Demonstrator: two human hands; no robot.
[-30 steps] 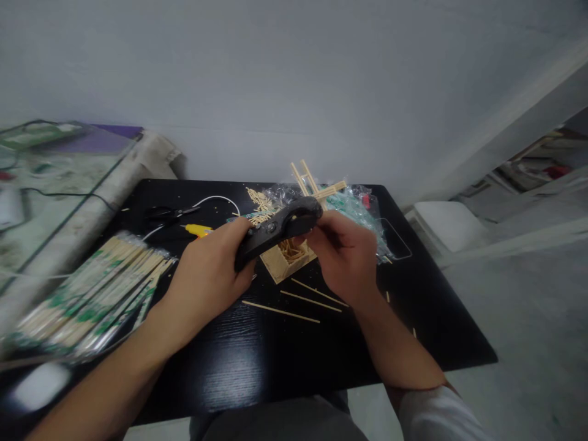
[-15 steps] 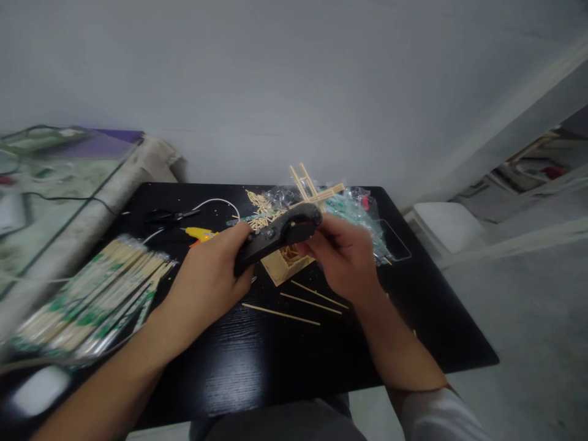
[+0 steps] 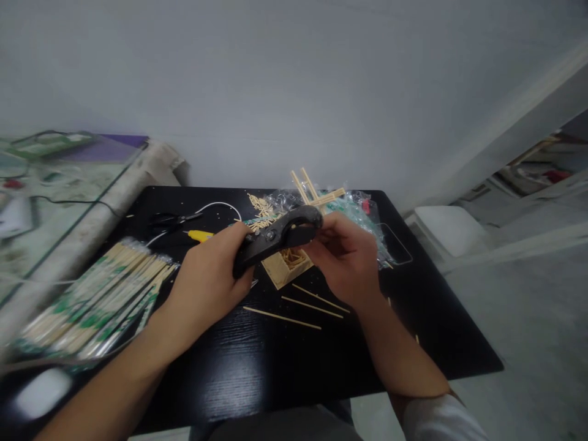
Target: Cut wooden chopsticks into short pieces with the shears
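Observation:
My left hand is wrapped round the handles of a black hand cutter, its curved jaw pointing right. My right hand is closed in a pinch at the jaw. A small pale tip, like the end of a thin wooden stick, shows in the jaw; the rest is hidden by the fingers. Behind the cutter, a crossed frame of glued wooden sticks rises; what supports it is hidden. Below the cutter is a square wooden box holding short stick pieces.
Several thin sticks lie on the black table. Cut pieces are heaped behind the cutter, beside plastic packaging. A yellow glue gun, scissors and wrapped chopsticks are at left. A white stool stands at right.
The view has shifted slightly, so the table appears a little lower. Both hands keep nearly the same pose at the cutter; my right fingers have moved slightly.

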